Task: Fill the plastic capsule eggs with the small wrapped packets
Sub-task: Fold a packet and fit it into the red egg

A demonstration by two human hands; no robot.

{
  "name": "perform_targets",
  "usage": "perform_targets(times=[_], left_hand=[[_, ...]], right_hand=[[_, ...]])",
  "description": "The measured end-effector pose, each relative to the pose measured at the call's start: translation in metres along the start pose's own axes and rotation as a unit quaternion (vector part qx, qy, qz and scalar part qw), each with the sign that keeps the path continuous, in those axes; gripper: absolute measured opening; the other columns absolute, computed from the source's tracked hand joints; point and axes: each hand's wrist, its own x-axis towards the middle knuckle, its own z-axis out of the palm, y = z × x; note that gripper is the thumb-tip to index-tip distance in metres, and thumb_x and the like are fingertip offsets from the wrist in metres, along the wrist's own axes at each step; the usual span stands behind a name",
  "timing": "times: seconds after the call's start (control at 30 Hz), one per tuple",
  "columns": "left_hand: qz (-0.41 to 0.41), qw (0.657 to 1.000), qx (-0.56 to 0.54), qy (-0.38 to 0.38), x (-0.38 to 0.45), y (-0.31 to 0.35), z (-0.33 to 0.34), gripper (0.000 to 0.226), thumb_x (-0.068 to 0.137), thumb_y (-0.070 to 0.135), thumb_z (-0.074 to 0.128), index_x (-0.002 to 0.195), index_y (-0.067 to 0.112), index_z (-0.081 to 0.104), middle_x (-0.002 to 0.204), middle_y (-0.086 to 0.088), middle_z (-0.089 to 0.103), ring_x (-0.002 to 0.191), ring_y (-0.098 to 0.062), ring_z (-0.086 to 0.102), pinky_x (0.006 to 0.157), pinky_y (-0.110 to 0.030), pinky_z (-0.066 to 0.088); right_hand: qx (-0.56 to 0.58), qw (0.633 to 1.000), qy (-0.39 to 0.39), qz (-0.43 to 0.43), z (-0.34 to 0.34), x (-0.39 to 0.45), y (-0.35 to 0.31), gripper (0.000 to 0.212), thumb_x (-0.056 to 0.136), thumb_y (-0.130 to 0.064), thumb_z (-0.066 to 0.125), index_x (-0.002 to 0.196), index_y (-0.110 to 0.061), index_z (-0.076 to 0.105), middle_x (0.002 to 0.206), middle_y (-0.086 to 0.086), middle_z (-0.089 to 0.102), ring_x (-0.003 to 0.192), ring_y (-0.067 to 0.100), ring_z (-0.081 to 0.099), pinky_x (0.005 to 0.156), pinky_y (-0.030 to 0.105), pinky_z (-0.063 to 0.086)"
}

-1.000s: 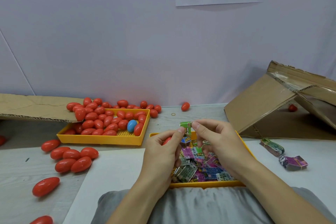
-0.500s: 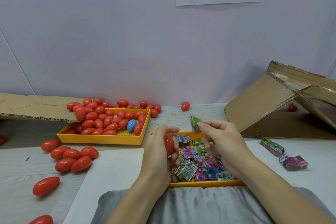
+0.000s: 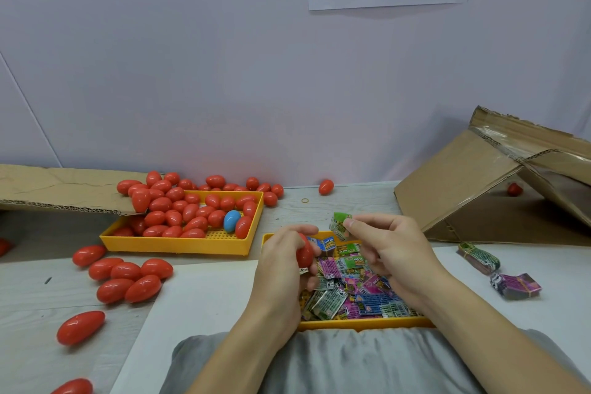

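Note:
My left hand (image 3: 283,260) grips a red capsule egg (image 3: 304,253) above the left end of a yellow tray (image 3: 361,324) filled with several small colourful wrapped packets (image 3: 351,289). My right hand (image 3: 388,248) pinches a green wrapped packet (image 3: 339,224) between thumb and fingers, a little above and to the right of the egg. Egg and packet are apart. Whether the egg is open or closed is hidden by my fingers.
A second yellow tray (image 3: 179,243) at the left holds several red eggs and one blue egg (image 3: 231,220). Loose red eggs (image 3: 128,278) lie on the table at left. A cardboard box (image 3: 492,179) leans at right; two banded packet bundles (image 3: 497,272) lie beside it.
The hands have drawn apart: my right hand took the green packet to the right and up, and my left hand turned so the red egg now shows in its fingers.

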Motion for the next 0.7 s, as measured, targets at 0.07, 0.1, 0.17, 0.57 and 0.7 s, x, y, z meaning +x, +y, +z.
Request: perform_targets(times=[0.07, 0.1, 0.17, 0.57, 0.7], left_hand=[[0.000, 1.000, 0.000, -0.005, -0.0002, 0.0004, 0.0000, 0.031, 0.091, -0.002, 0.036, 0.098, 0.003, 0.066, 0.063, -0.005, 0.059, 0.047, -0.011, 0.048, 0.039, -0.024, 0.032], [-0.002, 1.000, 0.000, -0.008, -0.0005, 0.0004, 0.0001, 0.030, 0.091, -0.002, 0.037, 0.098, 0.003, 0.066, 0.064, -0.005, 0.059, 0.047, -0.011, 0.048, 0.039, -0.024, 0.032], [-0.004, 1.000, 0.000, -0.013, -0.0015, 0.0010, 0.0002, 0.028, 0.092, -0.002, 0.039, 0.102, 0.005, 0.065, 0.067, -0.007, 0.060, 0.048, -0.012, 0.049, 0.039, -0.024, 0.031], [0.030, 0.999, -0.013, -0.033, 0.0006, -0.0023, -0.0011, 0.018, 0.093, 0.008, 0.065, 0.110, 0.010, 0.068, 0.087, -0.004, 0.068, 0.066, -0.010, 0.063, 0.048, -0.020, 0.046], [0.034, 0.999, -0.001, -0.022, 0.0017, -0.0039, -0.0020, 0.011, 0.091, 0.008, 0.067, 0.102, 0.008, 0.069, 0.087, -0.004, 0.071, 0.069, -0.011, 0.065, 0.049, -0.019, 0.047]], right_hand=[[0.000, 1.000, -0.008, 0.006, 0.0004, -0.0001, 0.0008, 0.009, 0.089, -0.008, 0.069, 0.095, -0.002, 0.071, 0.049, -0.001, 0.054, 0.039, 0.008, 0.033, 0.035, 0.017, 0.024], [0.006, 1.000, -0.009, 0.010, 0.0007, 0.0001, 0.0012, 0.008, 0.090, -0.007, 0.069, 0.095, -0.002, 0.070, 0.051, -0.003, 0.056, 0.040, 0.008, 0.034, 0.035, 0.016, 0.024], [0.017, 1.000, -0.005, 0.017, 0.0011, 0.0008, 0.0015, 0.008, 0.090, -0.006, 0.069, 0.097, -0.003, 0.070, 0.054, -0.004, 0.057, 0.042, 0.008, 0.035, 0.035, 0.017, 0.024], [-0.080, 0.995, 0.016, -0.059, 0.0041, -0.0005, 0.0046, 0.006, 0.088, -0.020, 0.073, 0.093, -0.020, 0.076, 0.054, -0.017, 0.063, 0.048, -0.005, 0.055, 0.042, 0.008, 0.037], [-0.119, 0.986, 0.027, -0.110, 0.0051, -0.0021, 0.0037, 0.005, 0.087, -0.021, 0.074, 0.090, -0.025, 0.075, 0.063, -0.019, 0.069, 0.056, -0.008, 0.059, 0.051, 0.007, 0.042]])
